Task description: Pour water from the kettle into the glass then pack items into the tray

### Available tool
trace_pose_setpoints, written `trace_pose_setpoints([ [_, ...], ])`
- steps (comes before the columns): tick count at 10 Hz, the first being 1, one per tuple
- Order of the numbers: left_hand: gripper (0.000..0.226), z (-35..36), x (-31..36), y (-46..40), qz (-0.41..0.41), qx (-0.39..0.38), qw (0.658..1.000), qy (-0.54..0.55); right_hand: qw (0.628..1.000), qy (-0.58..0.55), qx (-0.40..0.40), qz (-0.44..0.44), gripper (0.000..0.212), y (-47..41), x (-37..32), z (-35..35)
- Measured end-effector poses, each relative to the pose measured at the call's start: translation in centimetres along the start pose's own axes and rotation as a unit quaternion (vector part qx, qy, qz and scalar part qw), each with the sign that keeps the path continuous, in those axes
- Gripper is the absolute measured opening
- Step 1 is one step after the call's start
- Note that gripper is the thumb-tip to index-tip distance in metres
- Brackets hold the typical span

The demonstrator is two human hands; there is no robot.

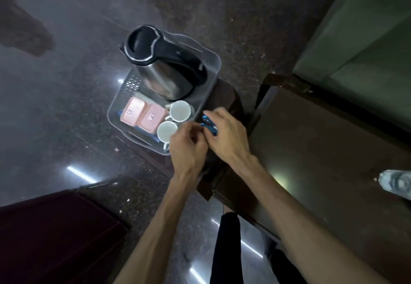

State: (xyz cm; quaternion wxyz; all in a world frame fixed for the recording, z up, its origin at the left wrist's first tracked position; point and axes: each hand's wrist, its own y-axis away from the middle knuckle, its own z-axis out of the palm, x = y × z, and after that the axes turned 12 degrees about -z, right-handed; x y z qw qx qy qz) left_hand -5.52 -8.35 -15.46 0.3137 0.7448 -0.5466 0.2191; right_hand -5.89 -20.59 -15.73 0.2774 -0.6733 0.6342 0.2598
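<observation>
A clear plastic tray (212,61) rests on a small dark stool. In it stand a steel kettle (164,66) with a black lid and handle, two white cups (180,110) and two pink packets (142,114). My right hand (226,132) hovers at the tray's near right corner, closed on a small blue packet (209,123). My left hand (189,146) is beside it, fingers curled and touching the same blue packet; it covers part of the nearer cup. No glass is in view.
A dark wooden table (322,150) lies to the right, with a clear plastic bottle (397,182) at its right edge. A dark red cushion (55,234) is at lower left. Polished stone floor surrounds the stool.
</observation>
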Motion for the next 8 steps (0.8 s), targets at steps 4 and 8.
trace_pose_setpoints([
  [4, 0.023, -7.4, -5.2, -9.4, -0.068, 0.064, 0.996, 0.002, 0.991, 0.071, -0.049, -0.107, 0.037, -10.6, -7.8, 7.8],
  [8, 0.022, -2.8, -3.1, -5.4, 0.049, 0.007, 0.998, -0.029, 0.992, 0.033, 0.111, -0.041, 0.029, -2.8, -2.6, 5.4],
])
